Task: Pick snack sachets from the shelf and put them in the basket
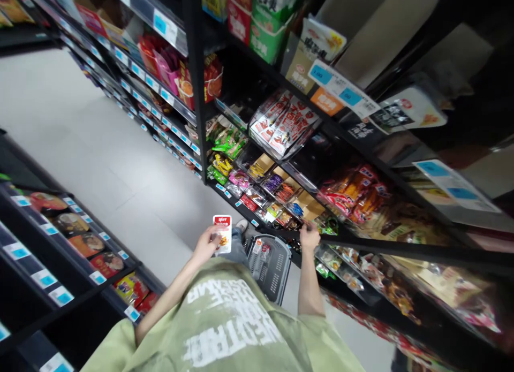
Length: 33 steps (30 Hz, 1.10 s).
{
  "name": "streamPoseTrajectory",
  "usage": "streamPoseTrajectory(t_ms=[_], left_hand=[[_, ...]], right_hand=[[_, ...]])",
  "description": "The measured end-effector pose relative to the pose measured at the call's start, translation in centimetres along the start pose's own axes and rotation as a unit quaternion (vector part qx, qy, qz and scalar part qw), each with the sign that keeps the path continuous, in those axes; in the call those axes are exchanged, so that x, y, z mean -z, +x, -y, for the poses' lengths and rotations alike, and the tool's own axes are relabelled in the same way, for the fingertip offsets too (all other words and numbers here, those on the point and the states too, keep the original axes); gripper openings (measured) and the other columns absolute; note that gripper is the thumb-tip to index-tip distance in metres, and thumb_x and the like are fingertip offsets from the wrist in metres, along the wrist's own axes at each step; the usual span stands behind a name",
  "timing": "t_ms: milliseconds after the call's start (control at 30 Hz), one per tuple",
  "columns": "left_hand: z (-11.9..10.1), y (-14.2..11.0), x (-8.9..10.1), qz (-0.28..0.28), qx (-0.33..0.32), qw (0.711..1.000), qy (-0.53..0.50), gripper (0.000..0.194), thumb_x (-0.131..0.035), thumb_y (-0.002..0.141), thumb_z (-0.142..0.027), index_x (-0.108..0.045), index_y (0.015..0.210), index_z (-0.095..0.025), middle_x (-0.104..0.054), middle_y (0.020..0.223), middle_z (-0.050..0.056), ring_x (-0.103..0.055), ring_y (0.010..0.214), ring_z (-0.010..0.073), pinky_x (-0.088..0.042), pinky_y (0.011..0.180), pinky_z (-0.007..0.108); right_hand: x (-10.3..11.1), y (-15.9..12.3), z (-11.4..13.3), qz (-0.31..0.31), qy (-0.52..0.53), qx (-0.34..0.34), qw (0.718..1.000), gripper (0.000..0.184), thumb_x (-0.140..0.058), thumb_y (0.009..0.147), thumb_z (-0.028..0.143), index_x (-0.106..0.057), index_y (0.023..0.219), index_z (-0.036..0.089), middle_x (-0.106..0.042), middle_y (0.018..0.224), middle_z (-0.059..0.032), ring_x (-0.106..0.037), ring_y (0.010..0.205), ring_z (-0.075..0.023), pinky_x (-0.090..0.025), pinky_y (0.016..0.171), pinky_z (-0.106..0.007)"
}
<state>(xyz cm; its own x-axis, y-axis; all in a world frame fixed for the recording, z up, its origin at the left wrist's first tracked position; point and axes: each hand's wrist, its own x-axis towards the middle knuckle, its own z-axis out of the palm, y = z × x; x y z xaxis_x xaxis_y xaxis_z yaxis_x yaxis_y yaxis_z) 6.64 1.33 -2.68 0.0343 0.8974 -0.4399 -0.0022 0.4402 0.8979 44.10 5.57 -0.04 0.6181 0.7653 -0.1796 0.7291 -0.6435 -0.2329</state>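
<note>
My left hand (206, 243) holds a small white snack packet (223, 234) with a red top, upright in front of my green shirt. My right hand (309, 236) reaches to the lower shelf (361, 242) on the right, fingers closed at a row of small snack packets (281, 218); what it grips is too small to tell. A dark grey shopping basket (268, 266) stands on the floor between my arms, with a packet or two inside.
Black shelving full of snack bags and blue price tags lines the right side and runs up the aisle. Another shelf unit (60, 243) with bowl noodles stands at the left. A light grey tiled floor (100, 147) runs between them.
</note>
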Motion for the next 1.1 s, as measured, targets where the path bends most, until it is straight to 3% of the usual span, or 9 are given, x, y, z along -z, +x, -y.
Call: streamPoseTrajectory(t_ms=[133, 233, 300, 400, 633, 800, 867, 967, 1100], left_hand=[[-0.3, -0.2, -1.1, 0.016, -0.015, 0.997, -0.073, 0.079, -0.072, 0.073, -0.035, -0.041, 0.145, -0.023, -0.068, 0.121, 0.009, -0.068, 0.092, 0.0225, -0.057, 0.078, 0.033], [-0.8, -0.4, -1.7, 0.054, -0.056, 0.991, -0.105, 0.090, -0.069, 0.080, -0.036, -0.019, 0.154, -0.023, -0.064, 0.129, 0.013, -0.070, 0.093, 0.0226, -0.058, 0.078, 0.033], [-1.3, -0.6, -2.0, 0.066, -0.075, 0.990, -0.102, 0.089, -0.068, 0.082, -0.036, -0.018, 0.155, -0.023, -0.062, 0.131, 0.015, -0.071, 0.090, 0.0220, -0.059, 0.074, 0.032], [-2.2, -0.8, -1.8, 0.062, -0.092, 0.988, -0.104, 0.087, -0.070, 0.081, -0.036, -0.023, 0.154, -0.025, -0.059, 0.136, 0.015, -0.072, 0.088, 0.0209, -0.059, 0.073, 0.031], [-3.2, -1.2, -0.1, 0.032, -0.114, 0.983, -0.139, 0.094, -0.077, 0.076, -0.031, -0.023, 0.153, -0.028, -0.052, 0.143, 0.017, -0.069, 0.104, 0.0242, -0.058, 0.082, 0.033], [-2.8, -2.1, 1.0, -0.080, -0.100, 0.981, -0.144, 0.075, -0.082, 0.069, -0.033, -0.049, 0.136, -0.023, -0.050, 0.142, 0.017, -0.067, 0.100, 0.0227, -0.059, 0.076, 0.032], [-2.7, -2.7, 1.4, -0.045, -0.080, 0.980, -0.178, 0.058, -0.076, 0.075, -0.041, -0.059, 0.126, -0.020, -0.053, 0.140, 0.016, -0.065, 0.106, 0.0247, -0.059, 0.083, 0.036], [-2.8, -3.6, 1.6, 0.054, -0.042, 0.962, -0.264, 0.054, -0.069, 0.081, -0.049, -0.059, 0.125, -0.019, -0.062, 0.131, 0.015, -0.064, 0.111, 0.0288, -0.057, 0.088, 0.039], [-3.0, -4.1, 1.0, 0.083, -0.013, 0.935, -0.345, 0.052, -0.071, 0.081, -0.048, -0.061, 0.120, -0.015, -0.071, 0.115, 0.016, -0.068, 0.105, 0.0319, -0.055, 0.087, 0.042]], right_hand=[[-3.1, -8.8, 2.8, 0.084, 0.155, 0.074, 0.982, 0.066, -0.016, 0.098, 0.055, -0.064, 0.116, 0.013, -0.075, 0.100, -0.0166, -0.074, 0.080, -0.0277, -0.057, 0.062, -0.035], [-6.4, -16.1, 5.8, 0.214, 0.268, 0.117, 0.932, 0.073, -0.014, 0.096, 0.065, -0.070, 0.098, 0.017, -0.076, 0.089, -0.0131, -0.072, 0.063, -0.0246, -0.055, 0.050, -0.033], [-7.9, -19.4, 7.8, 0.270, 0.308, 0.134, 0.903, 0.071, -0.023, 0.093, 0.071, -0.070, 0.081, 0.020, -0.074, 0.070, -0.0087, -0.068, 0.055, -0.0228, -0.052, 0.046, -0.032], [-7.9, -20.6, 10.0, 0.327, 0.423, 0.135, 0.834, 0.062, -0.040, 0.089, 0.071, -0.066, 0.067, 0.020, -0.067, 0.057, -0.0053, -0.062, 0.048, -0.0197, -0.047, 0.045, -0.030], [-5.8, -18.5, 12.5, 0.257, 0.456, 0.159, 0.837, 0.039, -0.061, 0.085, 0.058, -0.064, 0.081, 0.020, -0.064, 0.059, -0.0003, -0.059, 0.051, -0.0171, -0.048, 0.049, -0.029], [-6.6, -20.6, 13.7, 0.125, 0.369, 0.232, 0.891, 0.029, -0.059, 0.088, 0.048, -0.065, 0.075, 0.022, -0.065, 0.062, -0.0033, -0.060, 0.055, -0.0200, -0.052, 0.059, -0.034], [-6.6, -21.3, 13.6, 0.068, 0.328, 0.315, 0.888, 0.019, -0.060, 0.088, 0.039, -0.070, 0.082, 0.024, -0.064, 0.063, -0.0033, -0.058, 0.058, -0.0207, -0.053, 0.064, -0.037], [-6.0, -21.7, 12.9, 0.065, 0.293, 0.437, 0.848, 0.021, -0.058, 0.089, 0.026, -0.073, 0.103, 0.028, -0.064, 0.072, -0.0049, -0.060, 0.068, -0.0232, -0.054, 0.071, -0.041], [-5.3, -21.9, 11.7, 0.053, 0.255, 0.482, 0.836, 0.027, -0.060, 0.085, 0.019, -0.075, 0.101, 0.034, -0.066, 0.097, -0.0092, -0.058, 0.095, -0.0298, -0.052, 0.086, -0.052]])
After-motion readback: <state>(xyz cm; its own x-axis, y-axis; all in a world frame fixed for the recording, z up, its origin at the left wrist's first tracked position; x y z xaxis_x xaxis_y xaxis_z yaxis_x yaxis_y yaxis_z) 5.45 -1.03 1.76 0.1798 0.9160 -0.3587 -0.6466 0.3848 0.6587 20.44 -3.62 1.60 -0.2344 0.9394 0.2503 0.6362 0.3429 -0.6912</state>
